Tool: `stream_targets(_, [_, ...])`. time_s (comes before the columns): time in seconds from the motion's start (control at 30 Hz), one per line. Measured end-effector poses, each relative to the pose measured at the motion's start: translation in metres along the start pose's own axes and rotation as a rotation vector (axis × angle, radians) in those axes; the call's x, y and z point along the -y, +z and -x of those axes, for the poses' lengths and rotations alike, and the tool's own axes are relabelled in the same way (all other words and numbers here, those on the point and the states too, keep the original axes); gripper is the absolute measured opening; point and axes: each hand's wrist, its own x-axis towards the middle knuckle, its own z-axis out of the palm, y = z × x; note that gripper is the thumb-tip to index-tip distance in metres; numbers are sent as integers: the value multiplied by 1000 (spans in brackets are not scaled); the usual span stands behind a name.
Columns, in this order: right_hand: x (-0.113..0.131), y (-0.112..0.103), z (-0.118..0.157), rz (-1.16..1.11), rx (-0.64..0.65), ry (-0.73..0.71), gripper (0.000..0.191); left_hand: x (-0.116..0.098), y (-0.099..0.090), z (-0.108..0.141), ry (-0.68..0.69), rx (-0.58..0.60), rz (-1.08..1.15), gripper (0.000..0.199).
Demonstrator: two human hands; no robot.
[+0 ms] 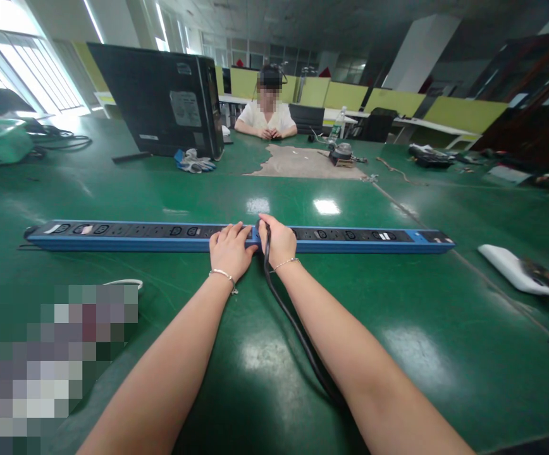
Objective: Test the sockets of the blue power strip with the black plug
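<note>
Both hands at the middle of the long blue power strip point(174, 235): left hand point(229, 250) spread flat, steadying the strip; right hand point(279, 240) closed around the plug end of a black cable point(298, 328), pressing toward a socket. Probably mid-plugging; next calls for a straight, firm push. Plenty of bare green tabletop point(398, 328) on every side, white block point(511, 268) well off right.

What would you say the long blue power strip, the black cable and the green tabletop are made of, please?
Power strip: probably painted metal, judging by its straight, crisp blue edges; the black socket face looks like plastic.
Black cable: a rubbery or plastic sheath, matte and bending freely beside the right hand.
Green tabletop: a smooth, glossy mat or coating, mirroring the ceiling lights.
</note>
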Motion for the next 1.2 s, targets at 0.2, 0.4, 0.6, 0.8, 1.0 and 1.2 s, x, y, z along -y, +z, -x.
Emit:
stream_targets(0.2, [19, 1, 2, 229, 54, -130, 36, 0, -5, 0, 6, -3, 34, 39])
stream_targets(0.4, [17, 12, 11, 273, 9, -90, 38, 2, -5, 0, 11, -7, 49, 39])
stream_targets(0.6, [2, 11, 15, 46, -52, -48, 38, 2, 4, -2, -4, -57, 70, 41])
stream_targets(0.8, [-1, 2, 9, 9, -22, -1, 36, 3, 6, -2, -1, -73, 63, 44])
stream_targets(1.0, [3, 5, 9, 218, 64, -112, 38, 3, 6, -2, 1, -78, 77, 38])
stream_targets(1.2, [-3, 6, 18, 261, 91, -243, 43, 0, 5, 0, 33, -103, 119, 50])
